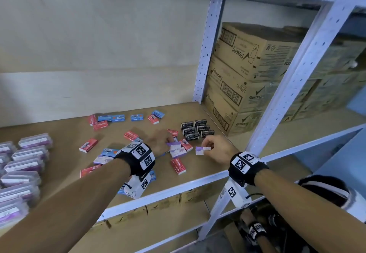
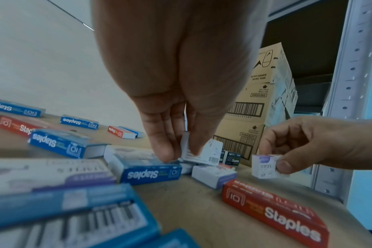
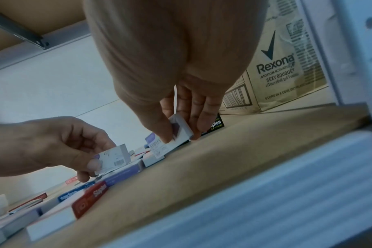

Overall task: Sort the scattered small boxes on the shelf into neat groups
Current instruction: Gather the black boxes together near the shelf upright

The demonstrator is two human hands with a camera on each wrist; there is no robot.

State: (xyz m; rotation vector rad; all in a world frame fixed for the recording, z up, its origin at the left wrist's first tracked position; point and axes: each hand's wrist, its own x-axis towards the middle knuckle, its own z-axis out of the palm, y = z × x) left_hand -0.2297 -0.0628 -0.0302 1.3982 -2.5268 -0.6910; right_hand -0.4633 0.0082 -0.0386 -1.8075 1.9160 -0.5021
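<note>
Small staple boxes in red (image 1: 178, 166), blue (image 1: 137, 117) and purple-white lie scattered on the brown shelf board (image 1: 59, 130). Several black boxes (image 1: 197, 130) stand grouped at the back right. My left hand (image 1: 168, 144) pinches a purple-white box (image 2: 204, 153) and holds it tilted over other purple-white boxes (image 1: 178, 152). My right hand (image 1: 207, 149) pinches another purple-white box (image 1: 202, 150) between thumb and fingers, just right of that pile and in front of the black group. In the right wrist view that box (image 3: 176, 132) hangs just above the board.
Clear plastic cases (image 1: 29, 153) with purple contents fill the shelf's left end. Stacked Rexona cartons (image 1: 247, 74) stand behind the back post at the right. A white metal rail (image 1: 168, 189) edges the front, and a perforated upright (image 1: 297, 78) rises at the right.
</note>
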